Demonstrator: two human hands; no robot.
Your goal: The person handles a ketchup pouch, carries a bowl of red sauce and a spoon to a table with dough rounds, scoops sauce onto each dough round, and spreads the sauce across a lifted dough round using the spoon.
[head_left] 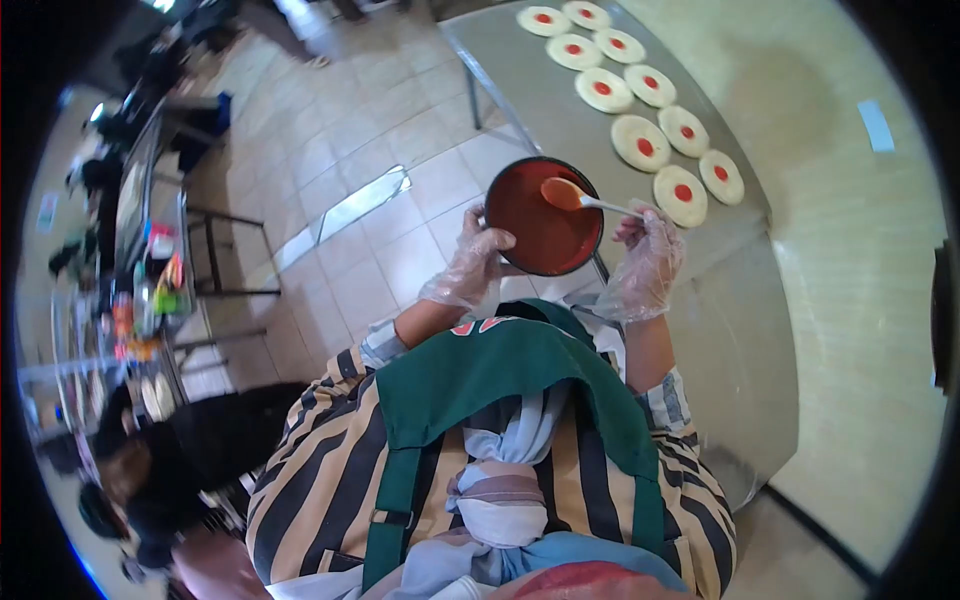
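Observation:
A round dark-rimmed bowl of red sauce (530, 235) is held by its left side in my left hand (477, 257), which wears a clear plastic glove. My right hand (648, 262), gloved too, is closed on the handle of a white spoon (590, 202). The spoon's head is over the bowl and carries red sauce. Several flat round dough pieces (632, 154) lie on the metal table (590, 135) beyond the bowl, each with a red spot of sauce in the middle. The nearest ones are just above my right hand.
The metal table runs along the right beside a pale wall (840, 200). Tiled floor (340, 240) lies to the left. Farther left are another table with colourful items (165, 280) and several people in dark clothes (210, 440).

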